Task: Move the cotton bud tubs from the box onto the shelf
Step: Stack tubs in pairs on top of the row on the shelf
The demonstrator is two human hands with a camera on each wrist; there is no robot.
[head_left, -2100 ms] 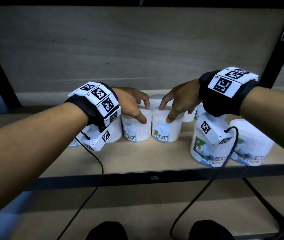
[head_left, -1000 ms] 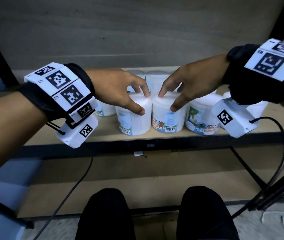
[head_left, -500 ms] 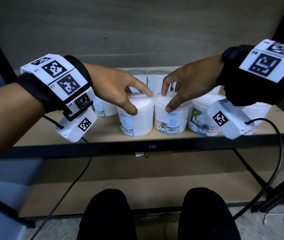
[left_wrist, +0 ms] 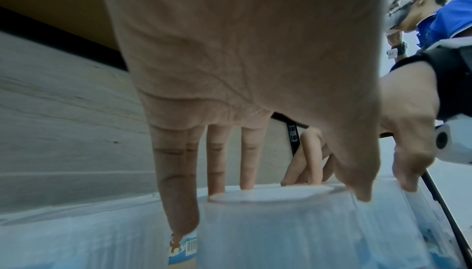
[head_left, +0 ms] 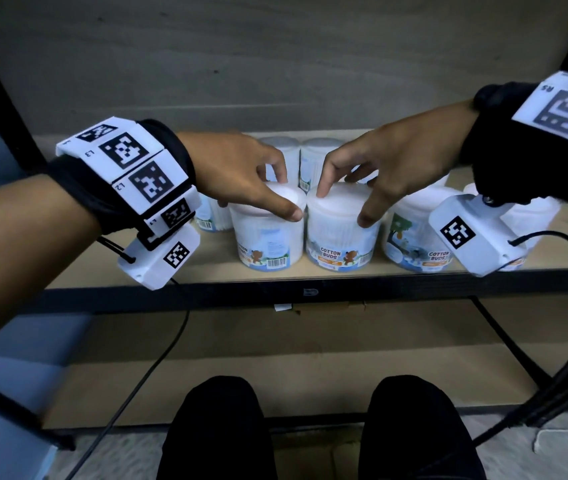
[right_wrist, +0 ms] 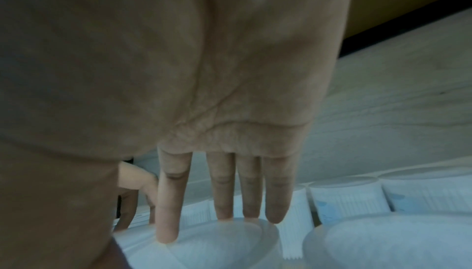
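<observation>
Both hands on two front tubs, shelf edge.
Head view: left hand (head_left: 241, 174) grips left tub (head_left: 268, 233), right hand (head_left: 390, 164) grips right tub (head_left: 343, 233), touching, upright on shelf (head_left: 310, 292). Only right wrist cam shows more tubs (right_wrist: 349, 198) further back; left wrist cam shows another person (left_wrist: 434, 10).

Black cable (head_left: 144, 372) hangs; black-trousered knees (head_left: 216, 424) below.

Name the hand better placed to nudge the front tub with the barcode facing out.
Left. The left hand already grips that tub by its lid; the right hand grips the neighbouring "Cotton Buds" tub.
</observation>
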